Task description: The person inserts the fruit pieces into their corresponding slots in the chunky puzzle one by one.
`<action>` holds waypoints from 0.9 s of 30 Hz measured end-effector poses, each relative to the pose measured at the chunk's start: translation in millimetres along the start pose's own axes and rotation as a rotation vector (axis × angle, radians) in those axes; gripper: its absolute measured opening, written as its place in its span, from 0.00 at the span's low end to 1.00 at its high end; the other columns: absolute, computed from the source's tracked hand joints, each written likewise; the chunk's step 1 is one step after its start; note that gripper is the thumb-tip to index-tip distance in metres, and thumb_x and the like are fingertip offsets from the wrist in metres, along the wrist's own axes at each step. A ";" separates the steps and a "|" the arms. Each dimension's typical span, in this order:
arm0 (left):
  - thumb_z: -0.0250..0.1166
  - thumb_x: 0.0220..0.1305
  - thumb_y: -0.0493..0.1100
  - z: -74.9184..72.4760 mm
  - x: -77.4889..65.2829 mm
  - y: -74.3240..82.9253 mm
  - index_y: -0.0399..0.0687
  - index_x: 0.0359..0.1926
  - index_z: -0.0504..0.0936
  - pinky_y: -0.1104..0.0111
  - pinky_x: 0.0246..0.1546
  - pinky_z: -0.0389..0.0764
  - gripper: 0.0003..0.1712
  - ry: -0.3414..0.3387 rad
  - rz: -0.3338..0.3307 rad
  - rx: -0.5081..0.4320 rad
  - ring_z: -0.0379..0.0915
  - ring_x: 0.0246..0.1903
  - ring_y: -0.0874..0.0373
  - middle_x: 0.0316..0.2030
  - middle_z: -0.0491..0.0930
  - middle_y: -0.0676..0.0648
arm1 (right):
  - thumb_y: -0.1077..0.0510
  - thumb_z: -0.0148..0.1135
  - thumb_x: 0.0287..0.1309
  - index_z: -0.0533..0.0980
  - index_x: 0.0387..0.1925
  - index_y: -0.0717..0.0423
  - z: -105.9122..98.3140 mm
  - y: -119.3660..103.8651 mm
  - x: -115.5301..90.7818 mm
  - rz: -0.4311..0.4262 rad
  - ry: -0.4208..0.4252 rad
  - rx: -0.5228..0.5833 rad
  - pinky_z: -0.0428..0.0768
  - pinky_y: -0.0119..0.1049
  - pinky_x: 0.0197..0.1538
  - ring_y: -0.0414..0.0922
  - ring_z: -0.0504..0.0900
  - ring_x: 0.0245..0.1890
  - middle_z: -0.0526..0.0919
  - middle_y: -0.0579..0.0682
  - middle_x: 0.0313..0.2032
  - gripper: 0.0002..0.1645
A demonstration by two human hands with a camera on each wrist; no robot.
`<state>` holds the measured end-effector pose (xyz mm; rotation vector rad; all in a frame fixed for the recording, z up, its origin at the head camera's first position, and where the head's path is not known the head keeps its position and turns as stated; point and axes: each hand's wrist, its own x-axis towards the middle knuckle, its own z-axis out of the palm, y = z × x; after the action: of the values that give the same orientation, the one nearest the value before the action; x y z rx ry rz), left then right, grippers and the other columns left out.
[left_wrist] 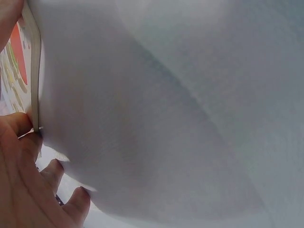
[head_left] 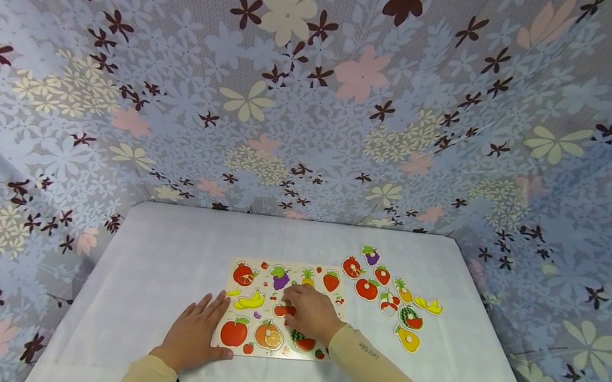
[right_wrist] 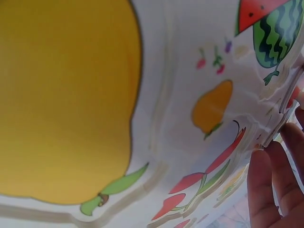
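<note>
A wooden fruit puzzle board (head_left: 262,283) lies on the white-covered table. My left hand (head_left: 192,332) rests at its left side, fingers spread on the table and fingertips at the board's edge, the thumb by the near left corner. Over the middle of the board, my right hand (head_left: 310,311) hovers with loosely bent fingers around the cherry picture (head_left: 284,311), partly covering it. No piece shows between them. Just below the right thumb an orange piece (head_left: 262,338) with a knob sits in its slot. The right wrist view shows a pear picture (right_wrist: 66,95) and a watermelon picture (right_wrist: 280,35).
Several loose fruit pieces lie right of the board, among them an apple piece (head_left: 365,290), a cherry piece (head_left: 389,304), a banana piece (head_left: 429,306) and a pear piece (head_left: 407,339). Flower-patterned cloth (head_left: 301,113) hangs behind and around the table (head_left: 172,246).
</note>
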<state>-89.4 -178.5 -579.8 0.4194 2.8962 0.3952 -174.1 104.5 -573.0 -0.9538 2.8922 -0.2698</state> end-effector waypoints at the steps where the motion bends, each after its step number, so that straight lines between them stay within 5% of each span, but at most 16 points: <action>1: 0.70 0.45 0.76 -0.1 0.0 0.0 0.44 0.76 0.61 0.42 0.68 0.57 0.65 0.001 0.000 0.001 0.50 0.73 0.39 0.76 0.55 0.45 | 0.45 0.71 0.57 0.81 0.52 0.46 -0.2 0.0 -0.1 0.001 -0.002 -0.001 0.77 0.38 0.58 0.42 0.76 0.57 0.80 0.43 0.57 0.23; 27: 0.69 0.45 0.78 3.7 2.3 -2.5 0.44 0.76 0.61 0.42 0.67 0.58 0.66 0.015 0.003 0.034 0.51 0.72 0.39 0.76 0.55 0.45 | 0.45 0.70 0.60 0.83 0.52 0.46 1.5 3.9 1.1 -0.013 -0.023 0.010 0.76 0.39 0.60 0.43 0.75 0.59 0.79 0.43 0.57 0.20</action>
<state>-91.4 -179.2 -584.3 0.4273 2.9215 0.3511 -177.1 106.8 -575.3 -0.9676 2.8625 -0.2715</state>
